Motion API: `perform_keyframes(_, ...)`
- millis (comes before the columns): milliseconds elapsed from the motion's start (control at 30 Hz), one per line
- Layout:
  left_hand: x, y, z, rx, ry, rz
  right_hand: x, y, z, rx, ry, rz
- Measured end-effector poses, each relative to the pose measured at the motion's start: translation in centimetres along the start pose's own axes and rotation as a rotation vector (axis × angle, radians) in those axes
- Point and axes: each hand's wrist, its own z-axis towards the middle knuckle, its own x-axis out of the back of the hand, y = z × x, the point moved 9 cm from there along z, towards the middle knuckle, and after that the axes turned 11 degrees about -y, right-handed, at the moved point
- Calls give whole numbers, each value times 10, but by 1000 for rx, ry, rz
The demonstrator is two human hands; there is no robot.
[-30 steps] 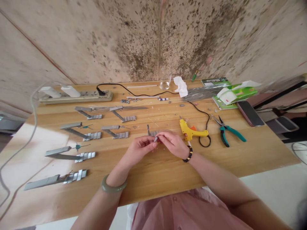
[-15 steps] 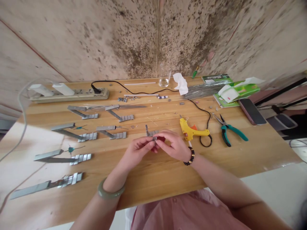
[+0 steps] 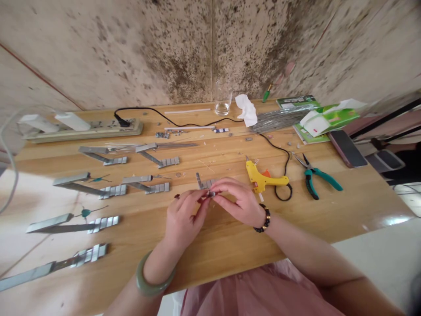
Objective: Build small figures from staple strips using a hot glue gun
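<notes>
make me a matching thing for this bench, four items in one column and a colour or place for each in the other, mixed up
Column one:
1. glue gun
2. pliers
3. glass
4. small metal piece

Column two:
a. clear, standing upright at the back of the table
b. pinched between the fingertips of the left hand and the right hand
c. yellow body, lying on its side
d. teal handles

Pairs: 1-c, 2-d, 3-a, 4-b
</notes>
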Motion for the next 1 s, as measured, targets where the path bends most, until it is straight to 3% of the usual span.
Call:
perform_keyframes(133, 9, 10, -4, -108, 92, 39, -7, 6, -1, -56, -62, 13)
perform_keyframes(267, 8, 14, -5, -178, 54, -3, -15, 13, -1, -142, -143, 98)
perform_keyframes(467, 12, 14, -1, -138, 68, -126, -30, 23, -3, -275, -209, 446)
perform_keyframes(667, 12, 10, 2, -86, 29, -210, -37, 30, -7, -344, -199, 627)
perform_keyframes(1000, 12, 6, 3, -81, 54, -207, -29, 31, -7, -352, -158, 517)
